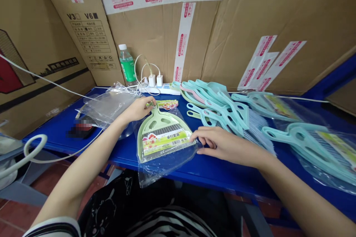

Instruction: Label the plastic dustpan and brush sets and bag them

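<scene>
A green dustpan [161,120] with a grey-bristled brush lies in a clear plastic bag [164,172] at the table's front edge. A printed label card [165,140] rests over the bristles. My left hand [140,108] pinches the top of the dustpan's handle. On the other side, my right hand [210,140] has its fingers curled at the dustpan's right corner, where they grip the bag's edge. The bag's lower end hangs loose past the table edge.
Loose turquoise brushes and dustpans [222,107] are piled right of centre, with bagged sets [311,148] farther right. Flat plastic bags [111,105], a phone-like dark item [82,127], label cards [167,104], a bottle [128,64] and a power strip [167,89] lie left and behind.
</scene>
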Tool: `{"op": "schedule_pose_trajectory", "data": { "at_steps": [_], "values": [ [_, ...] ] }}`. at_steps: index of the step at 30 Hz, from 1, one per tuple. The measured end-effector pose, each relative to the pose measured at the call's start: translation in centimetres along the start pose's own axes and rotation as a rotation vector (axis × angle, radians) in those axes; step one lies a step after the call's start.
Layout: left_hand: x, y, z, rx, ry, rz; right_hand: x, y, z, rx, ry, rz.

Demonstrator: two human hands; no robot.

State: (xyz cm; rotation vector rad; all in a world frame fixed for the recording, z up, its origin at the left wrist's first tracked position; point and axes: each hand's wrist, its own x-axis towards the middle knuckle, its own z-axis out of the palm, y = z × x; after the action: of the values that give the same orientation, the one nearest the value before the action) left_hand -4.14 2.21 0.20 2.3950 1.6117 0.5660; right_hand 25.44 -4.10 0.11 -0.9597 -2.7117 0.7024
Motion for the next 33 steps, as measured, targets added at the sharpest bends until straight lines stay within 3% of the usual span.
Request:
{"op": "schedule_pose_trajectory", "data": {
  "at_steps": [7,12,16,22,23,25,27,33],
  "values": [
    [0.1,-0.2,0.2,-0.146,-0.039,0.056,-0.1,-0.2,0.2,-0.02,0.037,-0.076],
    [0.2,-0.2,1.4,-0.266,-0.054,0.226,-0.4,-0.5,0.5,-0.069,0.065,-0.15],
    [0.2,0.5,2.1,-0.186,-0.041,0.345,-0.4,-0.4,0.7,-0.154,0.123,-0.171],
    [-0.8,2.7,0.2,-0.125,0.054,0.46,-0.3,-0.4,0.7,-0.221,0.158,-0.192],
    [-1.1,3.1,-0.2,-0.158,0.009,0.481,-0.3,-0.5,0.7,-0.232,0.161,-0.203],
    [-1.7,4.0,-0.6,-0.22,-0.232,0.521,-0.3,-0.6,0.7,-0.251,0.164,-0.216],
    [-2.1,4.6,-0.4,-0.233,-0.397,0.571,-0.3,-0.7,0.7,-0.258,0.16,-0.221],
    [-2.7,5.4,0.3,-0.209,-0.546,0.602,-0.2,-0.6,0.8,-0.213,0.152,-0.225]
  ]
}}
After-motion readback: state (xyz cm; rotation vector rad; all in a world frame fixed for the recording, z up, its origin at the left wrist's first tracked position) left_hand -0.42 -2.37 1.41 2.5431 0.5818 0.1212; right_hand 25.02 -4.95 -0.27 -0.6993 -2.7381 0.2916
